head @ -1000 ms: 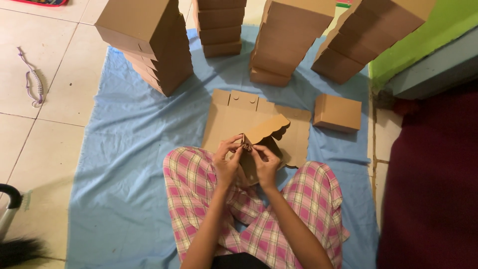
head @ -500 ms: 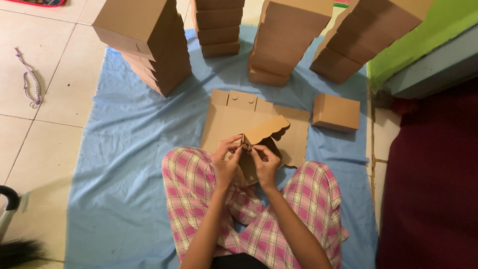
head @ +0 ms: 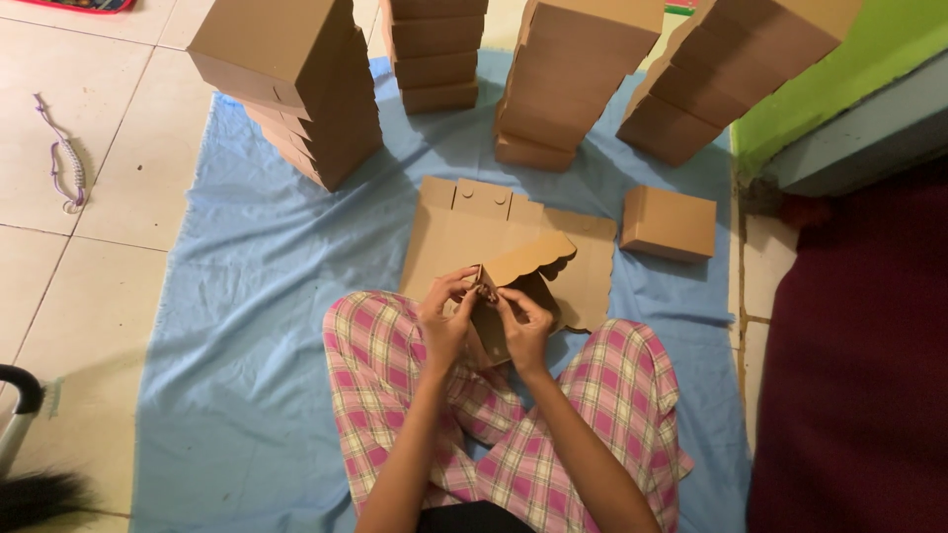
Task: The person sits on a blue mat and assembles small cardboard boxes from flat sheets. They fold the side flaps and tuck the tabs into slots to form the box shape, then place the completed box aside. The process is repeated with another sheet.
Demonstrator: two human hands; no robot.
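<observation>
Over the last second the half-folded cardboard box (head: 513, 286) has barely tipped, its scalloped flap a touch lower, while the left hand (head: 446, 321) and right hand (head: 525, 331) shift only slightly

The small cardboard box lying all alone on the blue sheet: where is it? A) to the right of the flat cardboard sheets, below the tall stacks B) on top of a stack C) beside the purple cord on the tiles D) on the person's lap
A: the single closed box lies on the blue sheet, right of the flat cardboard sheets.
</observation>
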